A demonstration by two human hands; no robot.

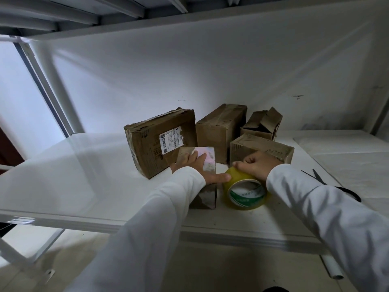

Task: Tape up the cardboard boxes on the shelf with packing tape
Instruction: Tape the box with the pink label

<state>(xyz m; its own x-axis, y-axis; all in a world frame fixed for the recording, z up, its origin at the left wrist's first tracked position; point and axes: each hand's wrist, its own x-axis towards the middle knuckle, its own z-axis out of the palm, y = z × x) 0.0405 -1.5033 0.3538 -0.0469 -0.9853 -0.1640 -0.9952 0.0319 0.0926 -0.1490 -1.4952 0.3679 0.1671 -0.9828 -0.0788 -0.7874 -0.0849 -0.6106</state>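
The small box (205,180) stood near the shelf (84,175) front, long side toward 12 o'clock. The left hand (202,168) lay flat on it. The right hand (260,166) gripped the tape roll (244,191) at its 3 o'clock, hole facing the person.

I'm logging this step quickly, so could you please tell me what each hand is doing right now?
Left hand: open, fingers pressed flat on the small box.
Right hand: gripping the tape roll from above.

Tape roll (245,191) under right hand (260,165): yellow, green-and-white core. Small box (203,175) under left hand (199,167): brown, glossy. Beyond grip: brown boxes (221,131), one with white label (171,140). Shelf (84,175) white. Sleeves (147,218) white. Scissors (336,186) black, right of grip.
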